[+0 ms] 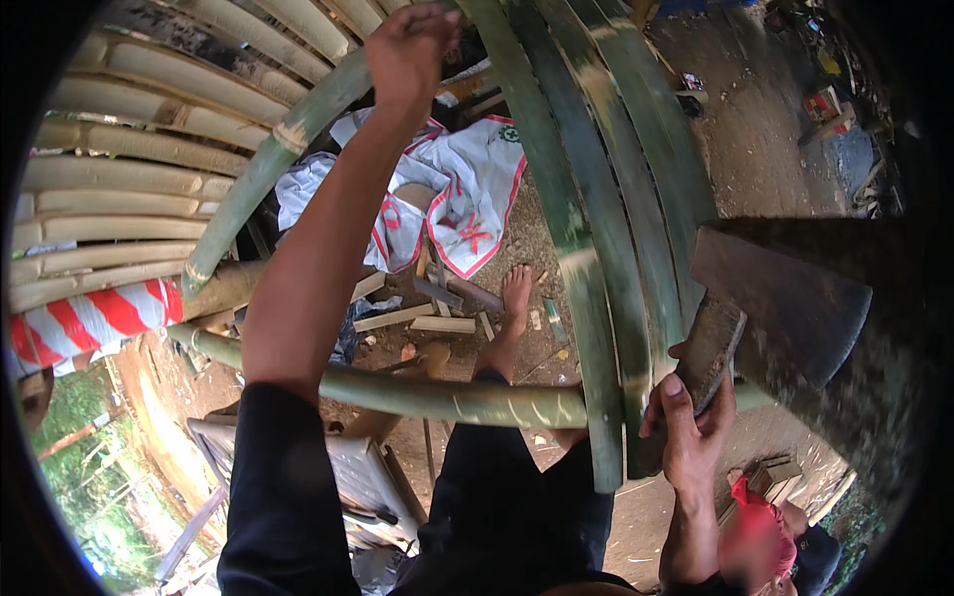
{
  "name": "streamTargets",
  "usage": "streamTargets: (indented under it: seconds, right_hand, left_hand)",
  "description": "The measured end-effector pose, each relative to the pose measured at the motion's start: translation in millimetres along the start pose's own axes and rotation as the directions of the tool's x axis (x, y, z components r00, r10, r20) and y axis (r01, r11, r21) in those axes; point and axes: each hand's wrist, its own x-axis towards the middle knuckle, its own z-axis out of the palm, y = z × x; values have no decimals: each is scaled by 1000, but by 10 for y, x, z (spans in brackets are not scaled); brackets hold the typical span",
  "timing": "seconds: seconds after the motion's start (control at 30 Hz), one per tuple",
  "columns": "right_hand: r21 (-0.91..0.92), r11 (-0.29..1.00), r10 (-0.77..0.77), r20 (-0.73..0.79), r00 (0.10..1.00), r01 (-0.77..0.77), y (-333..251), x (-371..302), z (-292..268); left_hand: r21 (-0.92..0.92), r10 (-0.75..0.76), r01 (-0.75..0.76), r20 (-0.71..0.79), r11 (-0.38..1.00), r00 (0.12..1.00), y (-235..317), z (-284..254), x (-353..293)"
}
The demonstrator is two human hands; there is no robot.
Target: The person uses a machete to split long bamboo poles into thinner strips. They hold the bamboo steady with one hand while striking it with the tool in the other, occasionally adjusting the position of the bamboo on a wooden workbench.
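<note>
My right hand [686, 427] is closed round the short wooden handle [717, 350] of a hatchet. The hatchet's broad, dark, flared blade [785, 303] points right. This hand is beside the near ends of several green split-bamboo slats [596, 238], which run side by side away from me. At the top, my left hand [409, 55] has curled fingers, close to the curved green bamboo pole [288, 139] and the far part of the leftmost slat. What its fingers grip, if anything, is hidden. The near slat ends overlap a horizontal bamboo pole [447, 397].
Pale bamboo slats [129, 149] form a platform at left, beside red-and-white wrapping [94, 318]. Below lie a white cloth with red edging [477, 199] and wood offcuts [442, 324] near my bare foot [517, 288]. A person in red [760, 536] is at lower right.
</note>
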Motion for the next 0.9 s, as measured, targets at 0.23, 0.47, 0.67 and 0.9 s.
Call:
streamTargets:
  seconds: [0.23, 0.47, 0.67, 0.9]
  right_hand:
    - [-79, 997, -6, 63, 998, 11, -185, 707, 309]
    - [-151, 987, -48, 78, 996, 59, -432, 1233, 547]
    - [-181, 976, -99, 129, 987, 121, -822, 1659, 799]
    - [-426, 865, -238, 116, 964, 265, -1133, 2365, 1249]
  left_hand:
    - [201, -62, 52, 44, 978, 997, -556, 270, 1076]
    - [364, 110, -83, -54, 928, 993, -930, 353, 1366]
    - [418, 264, -211, -72, 883, 962, -926, 350, 1370]
    - [447, 151, -114, -47, 887, 987, -900, 339, 1304]
